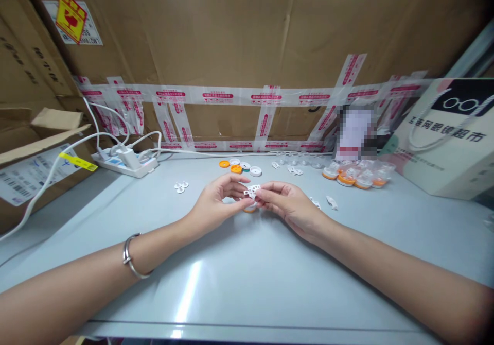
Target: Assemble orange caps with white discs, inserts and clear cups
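A small white plastic part (252, 190) with holes cut through it is held between my hands above the grey table. My left hand (221, 198) curls round its left side, thumb below and fingertips above. From the right, my right hand (289, 203) pinches the same part between thumb and index finger. Just under it shows a round piece with an orange rim (250, 209), mostly hidden by the fingers; whether it rests on the table I cannot tell. Beyond the hands lie orange caps (236, 169) and white round caps (255, 171).
Several clear-topped, orange-based pieces (347, 175) cluster at the back right beside a paper bag (443, 144). Small white parts (180, 186) lie on the left, another white piece (332, 203) on the right. A power strip (131, 165) with cables stands near an open carton (34, 170).
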`<state>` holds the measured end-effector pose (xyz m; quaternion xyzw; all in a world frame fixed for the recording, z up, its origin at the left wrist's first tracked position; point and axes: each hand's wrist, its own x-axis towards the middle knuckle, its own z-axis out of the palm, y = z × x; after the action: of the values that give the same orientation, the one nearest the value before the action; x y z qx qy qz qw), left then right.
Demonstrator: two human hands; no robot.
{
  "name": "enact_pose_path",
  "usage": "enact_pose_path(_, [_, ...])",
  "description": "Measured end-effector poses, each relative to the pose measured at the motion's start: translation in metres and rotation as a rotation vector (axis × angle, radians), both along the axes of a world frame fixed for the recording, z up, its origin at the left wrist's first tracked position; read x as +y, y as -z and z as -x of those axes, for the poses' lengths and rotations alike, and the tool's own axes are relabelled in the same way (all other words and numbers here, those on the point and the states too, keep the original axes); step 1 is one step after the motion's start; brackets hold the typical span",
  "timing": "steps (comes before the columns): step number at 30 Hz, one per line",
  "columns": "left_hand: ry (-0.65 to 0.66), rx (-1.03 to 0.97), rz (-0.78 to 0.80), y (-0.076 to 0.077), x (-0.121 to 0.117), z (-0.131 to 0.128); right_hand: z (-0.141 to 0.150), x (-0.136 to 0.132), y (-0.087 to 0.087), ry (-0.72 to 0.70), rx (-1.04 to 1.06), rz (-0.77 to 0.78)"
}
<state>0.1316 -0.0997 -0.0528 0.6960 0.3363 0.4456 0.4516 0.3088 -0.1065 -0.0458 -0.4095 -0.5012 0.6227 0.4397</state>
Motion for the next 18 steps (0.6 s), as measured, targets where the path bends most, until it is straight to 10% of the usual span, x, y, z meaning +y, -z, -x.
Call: enact_pose_path(18, [-0.125,0.328,-0.261,-0.01,-0.002,0.006,-0.007,0.008,-0.002,0.049,-0.12,-0.107])
